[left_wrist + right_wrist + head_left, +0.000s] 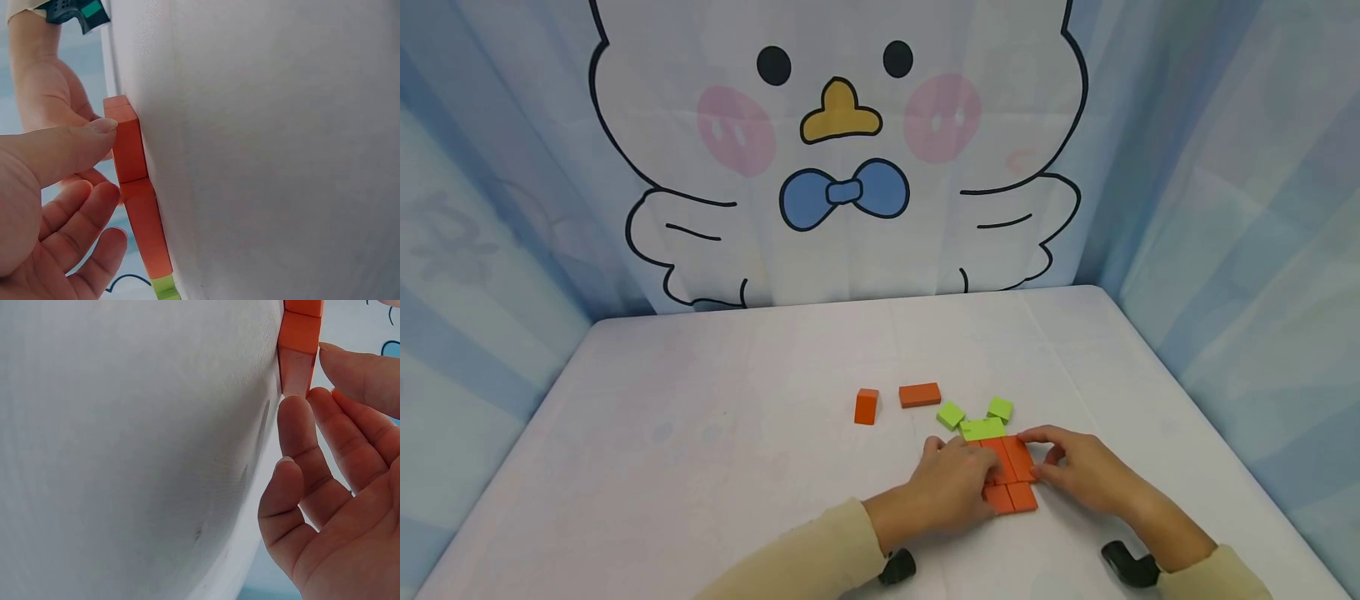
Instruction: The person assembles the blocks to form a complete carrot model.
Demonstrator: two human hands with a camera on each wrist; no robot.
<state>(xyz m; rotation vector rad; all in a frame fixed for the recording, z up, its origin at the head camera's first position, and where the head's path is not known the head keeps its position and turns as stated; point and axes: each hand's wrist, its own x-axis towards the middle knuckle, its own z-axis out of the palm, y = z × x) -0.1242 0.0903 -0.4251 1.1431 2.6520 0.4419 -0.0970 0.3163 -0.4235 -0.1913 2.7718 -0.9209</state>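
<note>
A flat group of orange wooden blocks (pixel 1021 497) lies on the table, set edge to edge in two rows, with a green block (pixel 982 429) against its far edge. My left hand (pixel 946 487) is at the group's left side, some fingers over the blocks. Seen from the left wrist, its thumb touches an orange block (pixel 132 153) while the other fingers bend loosely. My right hand (pixel 1090 468) is at the right side, index fingertip by the far corner and thumb by the edge. In the right wrist view its fingertips meet an orange block (pixel 299 337). The left hand hides part of the group.
Two small green blocks (pixel 951 415) lie just beyond the group, one to each side. Farther left are a standing orange block (pixel 866 407) and an orange block on its side (pixel 920 395). Patterned curtains (pixel 1247 250) surround the white table (pixel 700 450).
</note>
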